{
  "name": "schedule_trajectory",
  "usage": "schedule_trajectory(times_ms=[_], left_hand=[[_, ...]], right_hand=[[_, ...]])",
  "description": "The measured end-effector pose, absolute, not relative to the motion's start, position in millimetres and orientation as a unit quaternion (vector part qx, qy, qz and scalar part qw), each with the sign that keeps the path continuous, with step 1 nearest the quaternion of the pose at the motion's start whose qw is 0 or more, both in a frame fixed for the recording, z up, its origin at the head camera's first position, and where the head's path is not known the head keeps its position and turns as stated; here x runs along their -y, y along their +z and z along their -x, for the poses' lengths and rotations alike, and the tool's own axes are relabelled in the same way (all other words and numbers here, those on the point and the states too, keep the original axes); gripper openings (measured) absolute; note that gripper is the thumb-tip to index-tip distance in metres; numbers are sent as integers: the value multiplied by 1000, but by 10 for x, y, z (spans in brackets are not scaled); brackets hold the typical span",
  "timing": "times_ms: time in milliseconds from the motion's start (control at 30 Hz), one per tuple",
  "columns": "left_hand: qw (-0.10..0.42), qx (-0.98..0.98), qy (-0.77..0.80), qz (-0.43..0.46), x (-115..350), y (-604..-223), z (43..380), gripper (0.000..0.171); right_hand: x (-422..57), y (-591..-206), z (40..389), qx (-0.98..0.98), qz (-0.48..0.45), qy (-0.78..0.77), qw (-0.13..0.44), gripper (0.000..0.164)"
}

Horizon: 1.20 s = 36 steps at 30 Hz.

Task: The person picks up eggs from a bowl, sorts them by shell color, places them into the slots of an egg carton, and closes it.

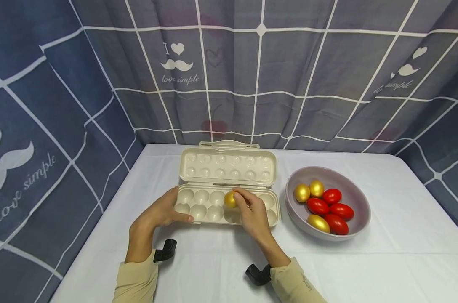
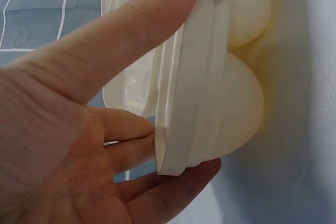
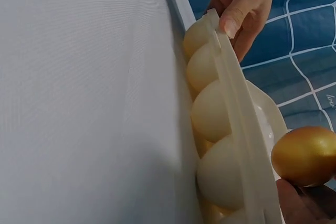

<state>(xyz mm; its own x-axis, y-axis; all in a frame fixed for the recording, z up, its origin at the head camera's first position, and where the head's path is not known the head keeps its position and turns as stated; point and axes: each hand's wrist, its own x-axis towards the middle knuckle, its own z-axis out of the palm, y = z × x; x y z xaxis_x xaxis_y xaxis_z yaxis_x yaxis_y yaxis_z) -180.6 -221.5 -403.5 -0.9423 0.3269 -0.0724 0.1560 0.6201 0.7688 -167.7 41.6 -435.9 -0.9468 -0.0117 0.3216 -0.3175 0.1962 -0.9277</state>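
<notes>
An egg box [image 1: 198, 212], cream plastic with two rows of round cups, lies open on the table, its lid [image 1: 227, 167] tipped back behind it. My left hand [image 1: 162, 211] holds the box's left end, thumb along the front edge and fingers against the end wall. In the left wrist view some fingertips [image 2: 207, 169] reach beneath the rim. With thumb and fingers my right hand [image 1: 254, 216] pinches a shiny golden egg [image 1: 230, 200] over the cups right of the middle. That egg [image 3: 303, 156] shows beyond the box rim in the right wrist view. The right hand hides several cups.
To the right of the box stands a mauve bowl [image 1: 351, 191] containing three golden eggs [image 1: 302, 193] and several red eggs [image 1: 337, 224]. A white cloth [image 1: 411, 235] covers the table. Grey-blue checked curtains [image 1: 232, 75] hang behind it and at both sides.
</notes>
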Motion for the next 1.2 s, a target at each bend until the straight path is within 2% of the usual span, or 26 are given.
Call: schedule_trajectory(times_ms=[333,633,833,1200], left_hand=[[89,-904,391,-145,2244,-4070,1839,75],[94,-910,383,-129,2253,-4078,1825,83],[104,-906,390,-123,2277,-4083,1805,93],[115,-893,419,-115,2339,-4127,1816,92]], right_hand=[[-292,-4379,1787,755,-103,638,109,23],[-210,-4388,1822,763,-116,628,96,29],[-139,-4398,1832,772,-111,618,94,26],[-74,-4366,1865,796,-97,591,88,27]])
